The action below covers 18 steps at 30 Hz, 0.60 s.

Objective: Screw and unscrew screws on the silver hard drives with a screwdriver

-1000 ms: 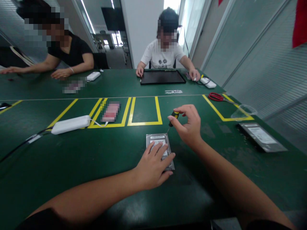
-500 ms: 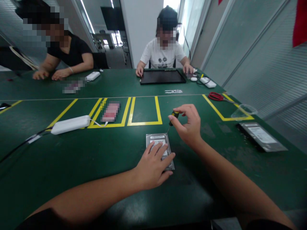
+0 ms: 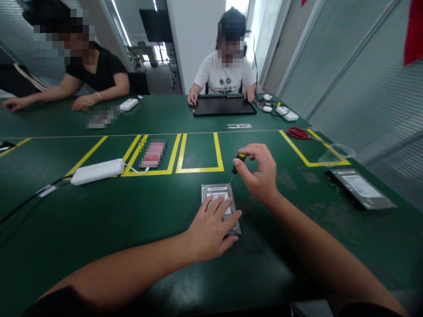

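A silver hard drive [image 3: 216, 189] with a white label lies flat on the green table, its near part covered by my left hand [image 3: 214, 229]. That hand rests on the drive with fingers spread. My right hand [image 3: 259, 171] pinches the black and yellow handle of a small screwdriver [image 3: 238, 163] between thumb and fingers. The screwdriver is tilted, and its thin shaft reaches down to the drive's far right corner. Whether the tip sits in a screw is too small to tell.
Another hard drive [image 3: 360, 188] lies at the right, near red-handled scissors [image 3: 299, 133] and a clear plastic piece [image 3: 337, 153]. At the left are a white power strip [image 3: 97, 171] and a phone [image 3: 153, 154] on a cable. Across the table, a person holds a black panel [image 3: 224, 105]; another sits at far left.
My hands, the drive and the screwdriver look nearly unchanged. The person opposite has brought one hand in to the panel's edge; the person at far left has stretched an arm outward to the left.
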Each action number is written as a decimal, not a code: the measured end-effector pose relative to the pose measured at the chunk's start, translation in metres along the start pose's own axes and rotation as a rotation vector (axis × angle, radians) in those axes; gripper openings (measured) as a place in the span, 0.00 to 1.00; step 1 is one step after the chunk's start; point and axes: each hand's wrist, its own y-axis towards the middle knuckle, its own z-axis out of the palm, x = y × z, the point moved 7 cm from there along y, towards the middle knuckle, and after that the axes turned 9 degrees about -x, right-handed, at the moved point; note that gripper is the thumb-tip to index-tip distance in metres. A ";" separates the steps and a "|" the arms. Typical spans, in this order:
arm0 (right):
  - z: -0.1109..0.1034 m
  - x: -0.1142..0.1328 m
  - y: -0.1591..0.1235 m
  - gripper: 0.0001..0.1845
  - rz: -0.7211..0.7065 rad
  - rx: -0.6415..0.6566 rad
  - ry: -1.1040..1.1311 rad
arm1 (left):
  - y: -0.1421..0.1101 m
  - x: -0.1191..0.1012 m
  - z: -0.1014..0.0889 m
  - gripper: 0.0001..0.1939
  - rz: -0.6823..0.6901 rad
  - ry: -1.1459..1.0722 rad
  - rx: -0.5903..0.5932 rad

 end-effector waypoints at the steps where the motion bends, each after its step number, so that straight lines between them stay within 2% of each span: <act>1: 0.000 0.000 0.001 0.07 -0.004 -0.003 -0.004 | 0.000 0.000 0.000 0.32 0.000 0.000 -0.001; 18: 0.001 0.000 0.000 0.07 0.013 0.007 -0.015 | 0.000 0.001 -0.002 0.31 -0.001 -0.008 0.006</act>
